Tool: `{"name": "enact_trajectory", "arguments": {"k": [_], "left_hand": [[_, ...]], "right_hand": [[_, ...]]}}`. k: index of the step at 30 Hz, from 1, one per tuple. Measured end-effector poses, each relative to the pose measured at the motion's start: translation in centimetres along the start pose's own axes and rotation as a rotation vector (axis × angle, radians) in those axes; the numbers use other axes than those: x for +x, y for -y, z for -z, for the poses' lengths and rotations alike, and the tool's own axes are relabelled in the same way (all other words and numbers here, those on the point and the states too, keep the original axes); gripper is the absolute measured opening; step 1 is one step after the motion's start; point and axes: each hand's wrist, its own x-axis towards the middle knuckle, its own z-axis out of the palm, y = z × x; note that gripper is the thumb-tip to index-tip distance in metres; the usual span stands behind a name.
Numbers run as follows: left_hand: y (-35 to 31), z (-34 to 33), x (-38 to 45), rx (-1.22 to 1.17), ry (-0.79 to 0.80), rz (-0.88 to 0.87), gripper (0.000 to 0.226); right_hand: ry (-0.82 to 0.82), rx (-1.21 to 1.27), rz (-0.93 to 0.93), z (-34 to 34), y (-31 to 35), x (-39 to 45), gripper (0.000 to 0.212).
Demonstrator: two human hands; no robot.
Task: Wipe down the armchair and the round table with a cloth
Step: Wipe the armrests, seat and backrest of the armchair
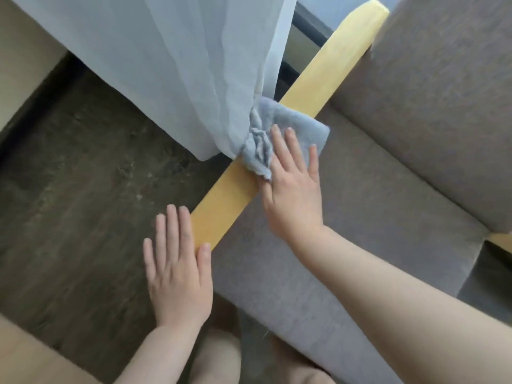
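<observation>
The armchair [374, 189] has a wooden armrest [313, 95] running diagonally from near left to far right. The right hand [293, 189], fingers straight, presses the blue cloth [288, 126] at mid-armrest. The left hand [177, 267] lies flat at the near end.

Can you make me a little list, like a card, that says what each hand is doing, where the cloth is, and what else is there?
right hand: flat on the cloth, fingers straight, pressing it
left hand: open, by the near end of the armrest
cloth: blue, bunched, lying on the armrest
armrest: yellow wood, slanting across the view
seat cushion: grey fabric
curtain: sheer, hanging down to the armrest beside the cloth
round table: not in view
</observation>
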Motion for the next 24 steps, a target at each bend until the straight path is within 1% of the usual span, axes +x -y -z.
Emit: {"name": "enact_trajectory", "arguments": {"k": [2, 4, 5, 6, 7, 9, 10, 11, 12, 14, 15, 16, 17, 18, 19, 20, 22, 23, 24], "left_hand": [[0.5, -0.3, -1.4, -0.057, -0.018, 0.075, 0.062], [0.4, -0.5, -2.1, -0.100, -0.029, 0.122, 0.061], [0.4, -0.6, -2.3, -0.109, -0.033, 0.133, 0.061], [0.6, -0.8, -2.4, -0.112, -0.036, 0.134, 0.060], [0.7, -0.8, -2.4, -0.114, -0.038, 0.130, 0.060], [0.9, -1.0, -2.5, -0.130, -0.054, 0.115, 0.059], [1.0, -1.1, -2.6, -0.144, -0.072, 0.108, 0.059], [1.1, -1.3, -2.6, -0.163, -0.097, 0.103, 0.059], [1.2, -1.5, -2.8, -0.186, -0.120, 0.099, 0.059], [1.6, -1.7, -3.2, -0.230, -0.147, 0.086, 0.060], [1.8, -1.7, -3.3, -0.246, -0.150, 0.076, 0.059], [2.2, -1.7, -3.4, -0.256, -0.155, 0.063, 0.059], [2.5, -1.7, -3.5, -0.265, -0.158, 0.044, 0.057], [2.6, -1.7, -3.5, -0.281, -0.163, 0.033, 0.057], [2.9, -2.1, -3.6, -0.305, -0.169, 0.032, 0.057], [3.0, -2.5, -3.7, -0.332, -0.177, 0.045, 0.056], [3.2, -2.8, -3.9, -0.405, -0.164, 0.084, 0.062], [3.3, -2.8, -4.0, -0.455, -0.140, 0.092, 0.067], [3.4, -2.7, -4.2, -0.501, -0.114, 0.084, 0.069]], "right_hand": [[0.098, 0.049, 0.205, -1.2, 2.8, -4.2, 0.063], [0.202, -0.003, 0.388, -0.8, 1.6, -7.4, 0.073], [0.209, -0.042, 0.439, -0.5, 0.2, -7.0, 0.074], [0.173, -0.073, 0.430, -0.3, -0.5, -6.0, 0.071], [0.127, -0.079, 0.350, -0.3, -0.4, -4.7, 0.067], [0.063, -0.008, 0.114, -0.6, 2.2, -3.0, 0.064], [0.049, 0.035, 0.061, -1.1, 4.0, -3.6, 0.064], [0.075, 0.072, 0.093, -1.7, 5.5, -5.2, 0.065], [0.118, 0.082, 0.197, -2.2, 6.1, -7.5, 0.064], [0.189, 0.017, 0.426, -2.0, 4.2, -10.4, 0.061], [0.190, -0.023, 0.471, -1.7, 2.9, -10.1, 0.062], [0.161, -0.054, 0.442, -1.7, 2.4, -9.3, 0.063], [0.129, -0.056, 0.346, -1.8, 2.7, -8.3, 0.064], [0.109, -0.018, 0.232, -1.9, 4.2, -7.5, 0.062], [0.114, 0.038, 0.173, -2.2, 6.2, -7.3, 0.059], [0.147, 0.093, 0.191, -2.6, 8.2, -7.9, 0.055], [0.272, 0.146, 0.385, -3.2, 9.8, -10.3, 0.052], [0.322, 0.122, 0.489, -2.8, 8.7, -10.7, 0.052], [0.333, 0.082, 0.565, -2.5, 6.9, -10.2, 0.053]]}}
